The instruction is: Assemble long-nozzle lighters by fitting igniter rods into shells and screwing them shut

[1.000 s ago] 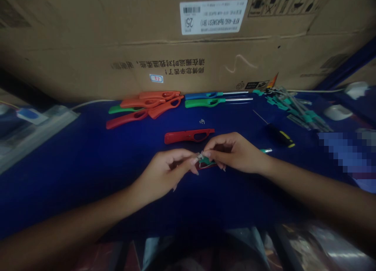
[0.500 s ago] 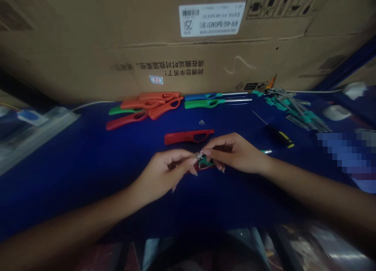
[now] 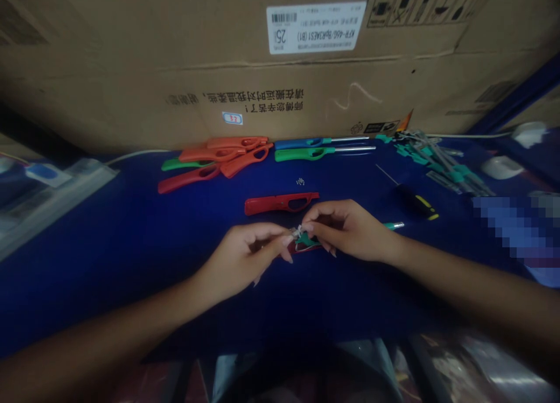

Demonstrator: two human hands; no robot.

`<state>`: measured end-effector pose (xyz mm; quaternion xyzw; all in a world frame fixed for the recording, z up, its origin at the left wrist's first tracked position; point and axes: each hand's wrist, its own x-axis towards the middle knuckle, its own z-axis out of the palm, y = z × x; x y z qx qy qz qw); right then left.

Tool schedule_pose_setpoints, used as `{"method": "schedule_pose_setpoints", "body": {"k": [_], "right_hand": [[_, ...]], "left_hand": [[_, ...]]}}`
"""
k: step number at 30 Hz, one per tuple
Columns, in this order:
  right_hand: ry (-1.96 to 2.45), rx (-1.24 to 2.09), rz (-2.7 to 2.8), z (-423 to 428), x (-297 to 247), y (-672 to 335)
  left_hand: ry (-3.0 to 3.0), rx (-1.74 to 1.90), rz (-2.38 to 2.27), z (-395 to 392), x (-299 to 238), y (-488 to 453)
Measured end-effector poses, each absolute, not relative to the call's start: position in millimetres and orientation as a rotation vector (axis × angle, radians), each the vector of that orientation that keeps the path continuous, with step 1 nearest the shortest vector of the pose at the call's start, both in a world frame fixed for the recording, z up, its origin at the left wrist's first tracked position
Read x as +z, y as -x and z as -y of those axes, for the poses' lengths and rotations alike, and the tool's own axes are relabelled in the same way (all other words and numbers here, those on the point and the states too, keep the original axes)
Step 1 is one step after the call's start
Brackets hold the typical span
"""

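My left hand [image 3: 245, 260] and my right hand [image 3: 345, 228] meet over the blue table [image 3: 109, 245]. Both pinch a small lighter assembly [image 3: 305, 241]: a green inner part with a metal piece at its left end, resting in a red shell half. A metal tube tip [image 3: 395, 225] sticks out to the right past my right wrist. The left thumb and forefinger are closed on the metal piece. The right fingers are closed over the green part. A separate red shell half [image 3: 282, 203] lies just beyond my hands.
Orange, red and green lighter shells [image 3: 216, 158] lie at the back left, a blue [image 3: 321, 140] and a green long lighter [image 3: 324, 152] beside them. A black-and-yellow screwdriver [image 3: 413, 200] and a pile of teal parts with tubes [image 3: 441, 161] lie right. A cardboard box [image 3: 262, 65] stands behind.
Both hands have stayed pinched on the small assembly. The right fingers shifted slightly; nothing else has moved.
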<state>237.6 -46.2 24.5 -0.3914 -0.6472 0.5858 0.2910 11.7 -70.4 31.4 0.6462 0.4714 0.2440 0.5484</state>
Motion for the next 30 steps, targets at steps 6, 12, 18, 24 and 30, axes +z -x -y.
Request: {"method": "schedule_pose_setpoints", "body": {"k": [6,12,18,24,30], "right_hand": [[1.036,1.519,1.735,49.2,24.3,-236.0],[1.044,1.494,1.761,49.4,26.5,-234.5],[1.06,1.487,1.771,49.9,27.1,-234.1],[1.068,1.502,1.723,49.5,26.7,-233.5],[1.095,1.564,1.667,48.0,28.5,-235.3]], "left_hand": [[-1.497,0.597,-1.128,70.0,29.2,-14.0],[-1.498,0.61,-1.128,69.7,26.9,-14.8],[-1.503,0.623,-1.113,71.7,27.4,-13.6],[-1.479,0.612,-1.137,70.3,26.9,-15.4],[-1.499,0.608,-1.099,68.6,25.7,-12.7]]}}
